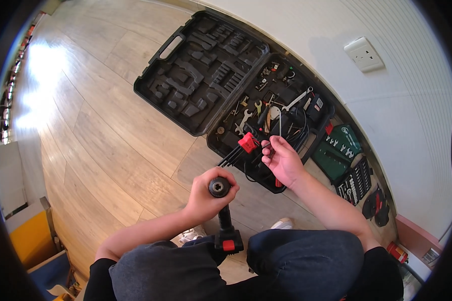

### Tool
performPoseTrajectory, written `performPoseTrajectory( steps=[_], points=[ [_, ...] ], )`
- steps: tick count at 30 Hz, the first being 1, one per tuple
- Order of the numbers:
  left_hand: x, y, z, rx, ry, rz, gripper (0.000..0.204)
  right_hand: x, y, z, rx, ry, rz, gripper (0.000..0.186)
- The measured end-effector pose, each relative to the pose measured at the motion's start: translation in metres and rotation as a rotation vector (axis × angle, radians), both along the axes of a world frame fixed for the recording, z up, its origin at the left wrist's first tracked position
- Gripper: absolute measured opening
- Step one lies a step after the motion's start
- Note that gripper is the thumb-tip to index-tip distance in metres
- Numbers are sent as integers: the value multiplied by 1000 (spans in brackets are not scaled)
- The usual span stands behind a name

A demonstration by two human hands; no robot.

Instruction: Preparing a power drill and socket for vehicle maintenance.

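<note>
Drill: black cordless drill with a red-marked battery block, upright before the knees, round black chuck turned up toward the head, no bit visible in the opening.
Left hand: wrapped firmly around the drill just below the chuck, well apart from the other hand.
Right hand: raised over the near edge of the case, fingers curled, tips drawn close together; too small to tell whether gripping the thin silvery rod just beyond the fingertips.
Beside the fingertips: red plastic block, near long thin black rods.
Case: open black plastic toolbox, crowded with loose spanners, cables and small metal parts; moulded lid folded back flat on the wood-look floor.
Right of the case: green tool pouch with spanners, then black socket tray.
Risk, small parts: likely easy to lose among the clutter if let slip from a fingertip pinch.
Risk, cables: could snag on fingers or rods if pulled upward.
Risk, drill: could spin against the palm if the trigger got squeezed with the hand so near the chuck.
</note>
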State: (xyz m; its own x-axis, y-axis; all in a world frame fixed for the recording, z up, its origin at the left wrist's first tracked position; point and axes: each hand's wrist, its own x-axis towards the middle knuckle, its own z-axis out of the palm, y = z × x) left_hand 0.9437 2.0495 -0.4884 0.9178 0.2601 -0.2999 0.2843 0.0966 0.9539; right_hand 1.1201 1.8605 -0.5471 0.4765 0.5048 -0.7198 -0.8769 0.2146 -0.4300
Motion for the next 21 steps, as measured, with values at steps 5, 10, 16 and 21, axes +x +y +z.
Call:
performPoseTrajectory(
  steps=[5, 10, 16, 21],
  points=[
    [-1, 2, 0, 19, -10, -2, 19, 18, -8, -6, 55, -24, 85, 14],
    [-2, 4, 0, 15, -25, 10, 19, 44, 1, 5, -163, -207, 276, 20],
    [-9, 16, 3, 10, -17, 32, 19, 109, 54, 14, -408, -616, 676, 21],
    [-13, 22, 0, 1, -44, 64, 19, 148, 130, 19, -536, -774, 713, 21]
  ],
)
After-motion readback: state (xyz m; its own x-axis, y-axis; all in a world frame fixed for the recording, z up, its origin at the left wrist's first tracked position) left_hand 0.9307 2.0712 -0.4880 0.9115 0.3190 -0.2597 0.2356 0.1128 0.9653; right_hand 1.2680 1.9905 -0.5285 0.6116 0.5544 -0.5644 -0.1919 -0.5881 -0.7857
